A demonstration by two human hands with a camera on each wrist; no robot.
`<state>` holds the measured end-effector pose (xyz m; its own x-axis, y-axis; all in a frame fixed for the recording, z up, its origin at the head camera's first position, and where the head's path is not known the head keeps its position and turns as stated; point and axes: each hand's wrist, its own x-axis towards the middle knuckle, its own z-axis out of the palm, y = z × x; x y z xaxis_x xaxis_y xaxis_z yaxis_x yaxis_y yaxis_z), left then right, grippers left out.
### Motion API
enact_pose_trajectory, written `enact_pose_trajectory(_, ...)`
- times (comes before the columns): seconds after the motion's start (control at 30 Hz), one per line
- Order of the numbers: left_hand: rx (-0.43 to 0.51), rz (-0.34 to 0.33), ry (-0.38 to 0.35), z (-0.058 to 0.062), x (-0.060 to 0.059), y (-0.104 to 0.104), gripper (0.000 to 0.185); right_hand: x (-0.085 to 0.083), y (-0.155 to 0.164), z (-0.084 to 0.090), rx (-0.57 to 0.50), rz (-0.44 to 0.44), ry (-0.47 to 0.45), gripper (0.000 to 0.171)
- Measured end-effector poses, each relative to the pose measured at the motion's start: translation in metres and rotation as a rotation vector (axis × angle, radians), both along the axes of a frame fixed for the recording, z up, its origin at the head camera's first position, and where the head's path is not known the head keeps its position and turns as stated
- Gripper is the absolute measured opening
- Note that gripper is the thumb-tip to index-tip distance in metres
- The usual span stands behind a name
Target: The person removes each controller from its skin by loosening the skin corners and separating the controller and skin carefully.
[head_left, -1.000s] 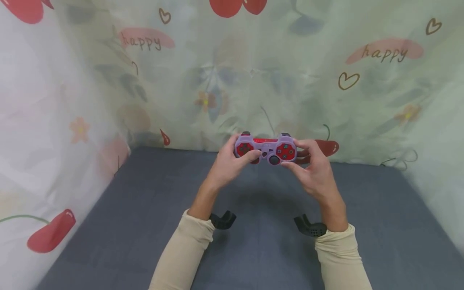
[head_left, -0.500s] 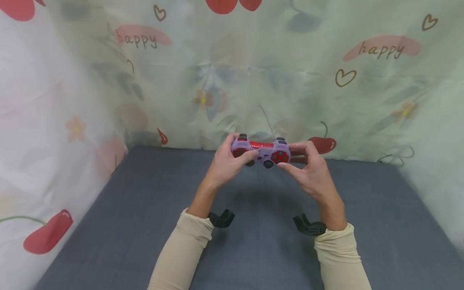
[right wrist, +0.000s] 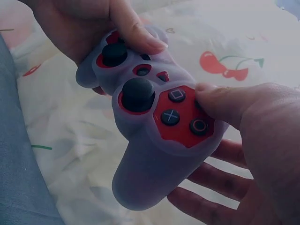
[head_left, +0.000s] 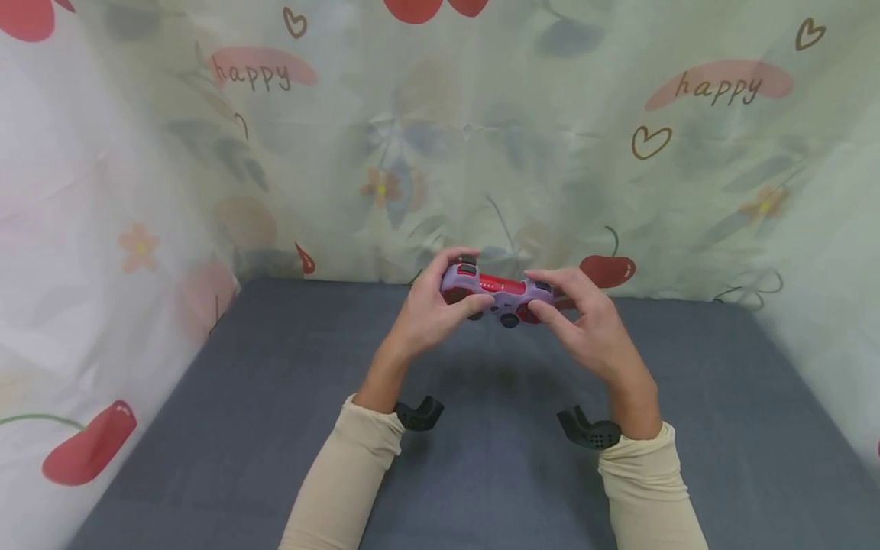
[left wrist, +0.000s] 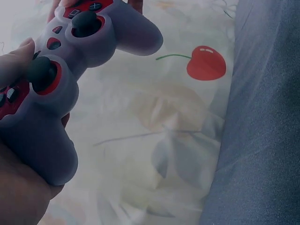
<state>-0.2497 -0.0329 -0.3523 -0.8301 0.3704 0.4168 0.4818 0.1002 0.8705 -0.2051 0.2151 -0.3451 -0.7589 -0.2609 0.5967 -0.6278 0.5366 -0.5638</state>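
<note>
A red game controller [head_left: 502,286] in a translucent purple sleeve is held up above the grey surface, its top edge with the shoulder buttons turned toward the head view. My left hand [head_left: 429,309] grips its left end, thumb lying across the front near the middle buttons. At the other end my right hand [head_left: 584,317] pinches it, index finger on the top edge and thumb on the face buttons. In the right wrist view the right thumb [right wrist: 229,103] covers the upper face button; the other fingers [right wrist: 211,180] lie behind the grip. Both black thumbsticks [right wrist: 138,93] show there.
A grey cloth-covered table [head_left: 309,473] lies below the hands. Behind it hangs a pale curtain [head_left: 440,114] printed with cherries, flowers and "happy". Black wrist mounts [head_left: 421,414] stick out inward from both cream sleeves.
The controller has tilted so its top edge faces the head camera more and its right end sits lower. My right index finger has come onto the top edge, the thumb onto the face buttons.
</note>
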Motion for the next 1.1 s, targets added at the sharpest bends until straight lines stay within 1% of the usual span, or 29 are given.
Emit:
enact_pose_trajectory(0.1,0.004,-0.013,0.028,-0.001,-0.001,0.000,0.063,0.000,-0.001,-0.001,0.012,0.034,-0.001,0.049)
enact_pose_trajectory(0.27,-0.021,-0.016,0.037,-0.001,-0.001,-0.001,0.059,-0.002,-0.003,-0.005,0.015,0.046,-0.010,0.045)
enact_pose_trajectory(0.4,-0.057,-0.015,0.015,0.000,-0.001,-0.002,0.060,-0.002,-0.002,-0.007,0.030,0.040,-0.026,0.035)
enact_pose_trajectory(0.53,-0.104,-0.013,0.002,0.001,0.001,-0.003,0.060,-0.004,-0.001,-0.009,0.056,0.031,-0.005,0.030)
enact_pose_trajectory(0.63,-0.151,0.005,0.037,0.003,0.001,-0.003,0.057,-0.005,0.001,-0.010,0.064,0.032,0.009,0.027)
enact_pose_trajectory(0.77,-0.200,0.026,0.100,0.003,0.002,-0.001,0.050,-0.006,0.001,-0.011,0.079,0.055,-0.012,0.020)
enact_pose_trajectory(0.87,-0.217,0.045,0.122,0.002,0.003,0.000,0.049,-0.007,0.001,-0.013,0.094,0.065,-0.030,0.015)
enact_pose_trajectory(1.1,-0.249,0.097,0.137,-0.001,0.003,0.002,0.061,-0.009,0.000,-0.016,0.123,0.111,-0.046,0.014)
